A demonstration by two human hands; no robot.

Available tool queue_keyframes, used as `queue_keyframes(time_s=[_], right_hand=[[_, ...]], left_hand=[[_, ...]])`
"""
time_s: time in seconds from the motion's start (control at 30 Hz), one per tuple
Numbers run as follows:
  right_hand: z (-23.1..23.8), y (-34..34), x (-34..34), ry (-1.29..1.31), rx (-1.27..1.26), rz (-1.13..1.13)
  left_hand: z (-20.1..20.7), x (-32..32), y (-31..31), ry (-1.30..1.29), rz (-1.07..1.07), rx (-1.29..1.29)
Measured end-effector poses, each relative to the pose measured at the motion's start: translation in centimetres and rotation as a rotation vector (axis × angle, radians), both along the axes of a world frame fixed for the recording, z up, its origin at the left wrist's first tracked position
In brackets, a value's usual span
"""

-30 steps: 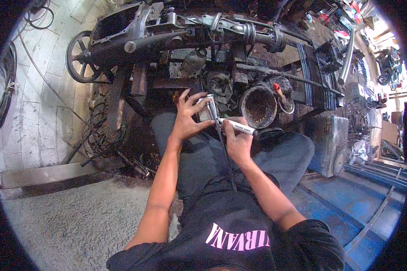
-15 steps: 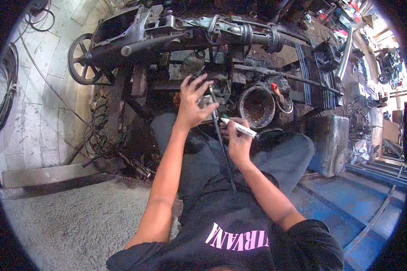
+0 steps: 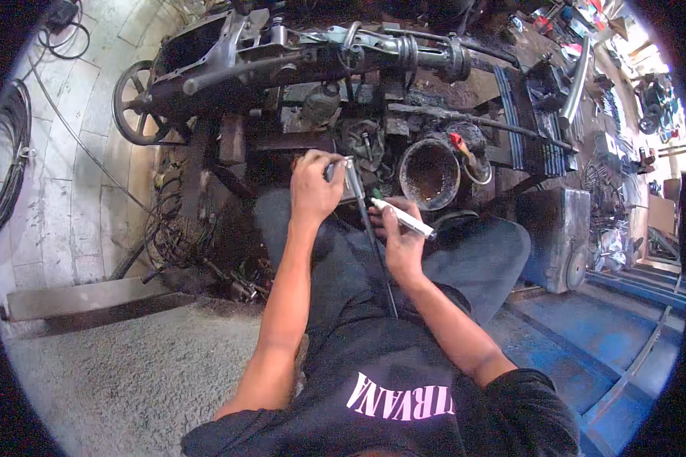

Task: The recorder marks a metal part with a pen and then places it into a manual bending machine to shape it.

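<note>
Marking step: left hand (image 3: 315,185) closed on the rod (image 3: 366,217) top, right hand (image 3: 399,242) gripping a marker (image 3: 402,218) beside it; probably needs steady holding next.

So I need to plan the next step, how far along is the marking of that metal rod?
In hand: the left hand grips the top of the thin metal rod, held roughly upright over the lap, and the right hand holds a white marker against it. Already done: no mark on the rod can be made out. Left: the marker is not put down, and the rusty round pot behind stands untouched.
</note>
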State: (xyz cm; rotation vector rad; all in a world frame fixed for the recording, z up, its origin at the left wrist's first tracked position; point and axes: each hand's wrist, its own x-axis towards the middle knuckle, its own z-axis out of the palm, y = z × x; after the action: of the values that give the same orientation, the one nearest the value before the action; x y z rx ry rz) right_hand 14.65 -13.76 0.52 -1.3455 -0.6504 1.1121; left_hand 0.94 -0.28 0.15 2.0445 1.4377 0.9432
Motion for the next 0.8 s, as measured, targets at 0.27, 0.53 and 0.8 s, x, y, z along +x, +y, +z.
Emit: queue_keyframes(time_s=[0.27, 0.53, 0.8], right_hand=[[1.3, -0.9, -0.3, -0.229, 0.168, 0.002], [3.2, -0.9, 0.0, -0.410, 0.175, 0.044], [1.8, -0.7, -0.1, -0.392, 0.238, 0.024]], left_hand=[[2.9, 0.2, -1.1, -0.475, -0.067, -0.444], [3.8, 0.5, -1.6, -0.530, -0.048, -0.432], [4.3, 0.4, -1.9, -0.534, -0.020, -0.440]])
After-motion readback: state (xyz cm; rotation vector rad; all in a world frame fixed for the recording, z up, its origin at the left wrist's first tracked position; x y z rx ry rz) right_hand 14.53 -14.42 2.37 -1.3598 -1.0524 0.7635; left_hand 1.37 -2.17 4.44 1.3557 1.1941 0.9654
